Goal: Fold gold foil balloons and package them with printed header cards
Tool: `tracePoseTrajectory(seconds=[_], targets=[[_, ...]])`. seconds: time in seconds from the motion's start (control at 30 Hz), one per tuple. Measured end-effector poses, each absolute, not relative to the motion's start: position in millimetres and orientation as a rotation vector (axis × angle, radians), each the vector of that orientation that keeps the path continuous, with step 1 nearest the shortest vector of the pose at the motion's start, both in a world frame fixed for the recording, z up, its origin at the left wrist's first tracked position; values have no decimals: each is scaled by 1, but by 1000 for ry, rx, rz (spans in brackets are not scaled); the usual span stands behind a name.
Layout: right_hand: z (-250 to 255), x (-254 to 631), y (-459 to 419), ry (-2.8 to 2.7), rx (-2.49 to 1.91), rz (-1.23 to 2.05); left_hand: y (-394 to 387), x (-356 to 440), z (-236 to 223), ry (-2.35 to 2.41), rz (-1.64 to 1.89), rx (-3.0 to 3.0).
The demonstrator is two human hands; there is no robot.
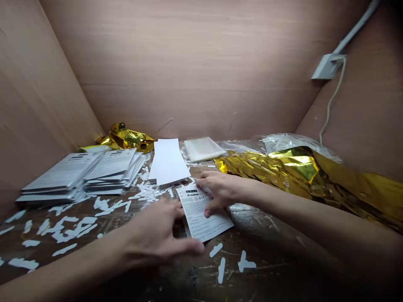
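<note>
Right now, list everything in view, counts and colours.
leaflet stacks: 2, grey-white, left
loose leaflet: 1, white, between both hands
blank paper: 1 pile, white, centre back
plastic pack: 1, clear, back centre
gold foil: 2 crumples, gold, back left, right
paper scraps: many, white, across worktop
worktop: 1, dark brown, beneath all
walls: 3, pinkish tan, around worktop
wall box, cable: 1 each, white, right wall
left hand: 1, leaflet's left edge
right hand: 1, leaflet's upper edge

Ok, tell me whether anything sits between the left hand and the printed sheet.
Nothing visible does. The left hand is right at the lower left edge of the printed sheet, with no paper scrap between them. The right hand is over the sheet's upper right part, on the far side.
</note>
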State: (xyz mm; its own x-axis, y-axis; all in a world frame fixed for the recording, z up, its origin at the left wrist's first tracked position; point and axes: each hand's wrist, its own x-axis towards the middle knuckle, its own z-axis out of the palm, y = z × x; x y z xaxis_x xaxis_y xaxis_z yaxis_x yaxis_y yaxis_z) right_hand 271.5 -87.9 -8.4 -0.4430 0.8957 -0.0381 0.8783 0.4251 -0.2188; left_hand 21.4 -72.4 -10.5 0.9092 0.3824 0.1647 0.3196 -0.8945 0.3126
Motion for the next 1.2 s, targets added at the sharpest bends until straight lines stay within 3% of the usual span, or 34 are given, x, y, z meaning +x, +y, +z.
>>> tracePoseTrajectory(seconds=[0.13,0.23,0.4,0.5,0.83,0.93,1.07,1.2], targets=[[-10,267,-81,-2547,-1647,246,-41,37,1,918,645,2867],[-8,261,-78,-2572,-1689,73,-19,60,-6,589,497,2821],[-2,253,-86,-2555,-1671,-119,-1,69,-12,619,382,2619],[-5,256,-95,-2372,-1570,12,-1,57,-10,633,434,2479],[-42,276,-109,-1216,-1104,1013,2,43,-20,690,950,1503],[-46,268,-111,-1169,-1083,1002,-5,45,-22,648,983,1344],[-48,266,-113,-1339,-1175,737,-14,41,-18,662,913,1308],[-46,268,-120,-1409,-1194,754,-16,34,-7,652,916,1379]])
